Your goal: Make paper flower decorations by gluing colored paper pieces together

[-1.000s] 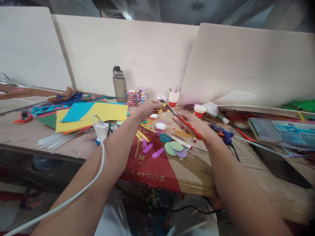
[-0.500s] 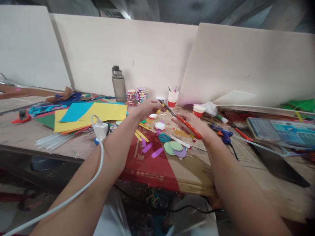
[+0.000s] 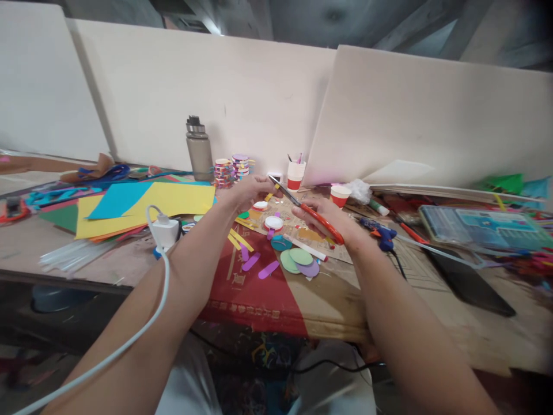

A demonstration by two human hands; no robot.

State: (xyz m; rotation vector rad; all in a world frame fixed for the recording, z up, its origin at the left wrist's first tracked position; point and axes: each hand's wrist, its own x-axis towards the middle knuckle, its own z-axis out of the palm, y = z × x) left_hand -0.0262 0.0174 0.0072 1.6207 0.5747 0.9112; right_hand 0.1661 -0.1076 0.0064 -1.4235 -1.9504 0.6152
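Observation:
My right hand (image 3: pixel 325 220) is closed round the red handles of a pair of scissors (image 3: pixel 302 208), whose blades point up and left toward my left hand (image 3: pixel 250 190). My left hand is pinched on a small yellow paper piece (image 3: pixel 272 193) that meets the scissor blades. Both hands hover above a brown cardboard sheet (image 3: pixel 341 288). Under them lie white and red round caps (image 3: pixel 273 222), yellow strips (image 3: pixel 238 238), purple oval pieces (image 3: pixel 268 269) and green, teal and purple paper discs (image 3: pixel 298 258).
Yellow and blue paper sheets (image 3: pixel 142 202) lie at the left beside a white charger (image 3: pixel 163 231) with its cable over my left arm. A grey bottle (image 3: pixel 196 148), stacked coloured discs (image 3: pixel 233 168), red-white cups (image 3: pixel 294 174), a blue glue gun (image 3: pixel 380 233) and a plastic box (image 3: pixel 479 227) stand around.
The view has shifted a little, so everything sits slightly further left. Both hands keep the same hold on the scissors and the yellow piece.

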